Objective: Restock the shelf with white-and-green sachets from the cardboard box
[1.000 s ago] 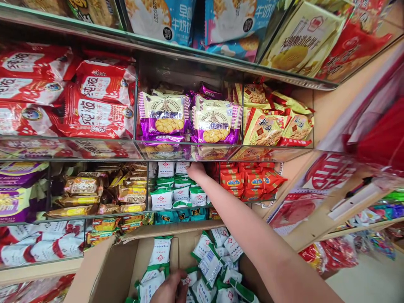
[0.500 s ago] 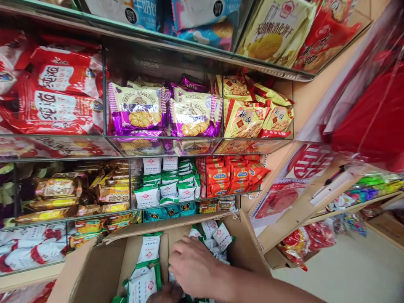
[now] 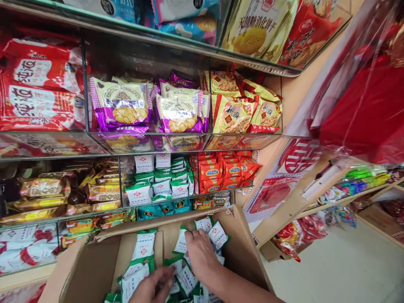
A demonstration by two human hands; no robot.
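Observation:
An open cardboard box [image 3: 94,269] holds many small white-and-green snack packets [image 3: 143,245]. Both of my hands are inside it. My right hand [image 3: 202,256] reaches in from the lower right, its fingers bent down and closed at the edge of a snack packet [image 3: 181,240] near the back of the box; its fingertips are partly hidden. At the lower middle, my left hand [image 3: 154,284] is over the packets with fingers curved and thumb apart. Its fingertips are close to another packet [image 3: 174,264]; whether they touch it is unclear.
Behind the box rises a shelf with clear dividers. It holds matching white-and-green packets [image 3: 162,187], orange-red packets [image 3: 221,172], purple biscuit packets [image 3: 179,109] and red packets [image 3: 41,101]. A red item in clear plastic [image 3: 362,113] hangs at right, above pale floor [image 3: 315,273].
My right hand has moved back and slightly right within the box. My left hand has come further into view, its fingers spreading. The whole view has shifted slightly, moving the shelf leftward.

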